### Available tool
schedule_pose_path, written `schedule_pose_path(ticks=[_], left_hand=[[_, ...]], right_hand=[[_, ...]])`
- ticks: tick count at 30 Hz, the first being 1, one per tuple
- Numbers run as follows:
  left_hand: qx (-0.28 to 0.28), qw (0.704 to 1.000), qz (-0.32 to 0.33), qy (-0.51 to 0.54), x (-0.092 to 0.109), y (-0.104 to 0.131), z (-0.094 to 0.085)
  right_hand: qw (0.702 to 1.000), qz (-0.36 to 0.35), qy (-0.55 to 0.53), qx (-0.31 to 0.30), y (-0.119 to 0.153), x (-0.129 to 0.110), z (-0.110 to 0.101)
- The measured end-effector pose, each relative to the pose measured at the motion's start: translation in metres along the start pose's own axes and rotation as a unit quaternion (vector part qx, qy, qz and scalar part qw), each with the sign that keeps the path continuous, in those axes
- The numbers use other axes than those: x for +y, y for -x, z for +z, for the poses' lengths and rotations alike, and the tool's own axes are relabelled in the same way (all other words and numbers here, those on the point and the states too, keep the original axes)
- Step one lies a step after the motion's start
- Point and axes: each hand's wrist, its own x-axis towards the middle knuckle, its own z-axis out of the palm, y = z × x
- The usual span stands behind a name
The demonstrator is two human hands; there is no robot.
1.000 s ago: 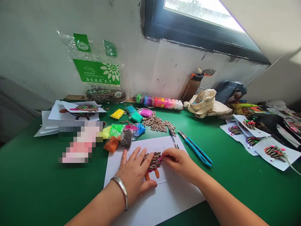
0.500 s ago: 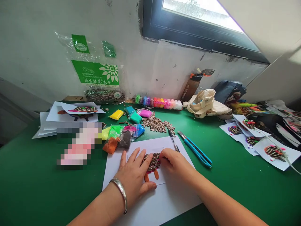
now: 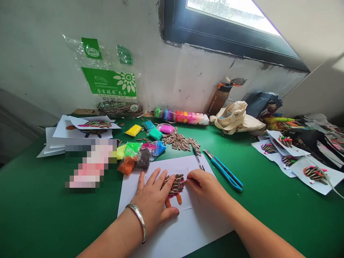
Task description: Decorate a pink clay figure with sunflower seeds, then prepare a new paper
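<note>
Wall: grey with chipped paint; a dark-framed window (image 3: 233,18) lets in light from the right, so your hands may shade the work.
Tabletop: green (image 3: 279,208); a bag of sunflower seeds (image 3: 113,86) leans on the wall (image 3: 53,21) at its far edge.
White paper: big sheet (image 3: 188,229) toward the tabletop's near edge; a pen (image 3: 199,159) lies over its far right corner, with a blue cutter (image 3: 224,171) just beside.
Left hand: spread flat (image 3: 153,197), holding the paper down; rest it lightly so you don't squash the seeds.
Right hand: finger and thumb pinching a small seed (image 3: 208,188).
Seed picture: in the middle of the paper (image 3: 176,184), partly under your left fingers; line new seeds up with its rows, and don't bump the orange legs (image 3: 179,199).
Pinched seed: mostly hidden, at the picture's right edge (image 3: 185,182); push gently and straight.
</note>
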Motion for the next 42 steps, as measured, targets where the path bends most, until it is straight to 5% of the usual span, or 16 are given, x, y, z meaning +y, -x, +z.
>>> schedule_pose_path(ticks=[15, 27, 33, 42], left_hand=[[-0.016, 1.000, -0.015, -0.003, 0.004, -0.001, -0.006], [-0.004, 1.000, -0.007, -0.001, 0.005, 0.001, -0.007], [0.001, 1.000, 0.002, 0.005, 0.001, 0.001, -0.006], [0.089, 0.994, 0.054, 0.019, -0.022, 0.003, -0.003]], right_hand=[[0.999, 0.006, 0.040, 0.008, 0.000, -0.013, 0.008], [0.999, -0.002, -0.023, 0.046, -0.002, 0.013, -0.014], [1.000, -0.021, 0.011, 0.002, -0.002, 0.009, -0.010], [0.998, -0.039, 0.041, 0.002, -0.002, 0.010, -0.007]])
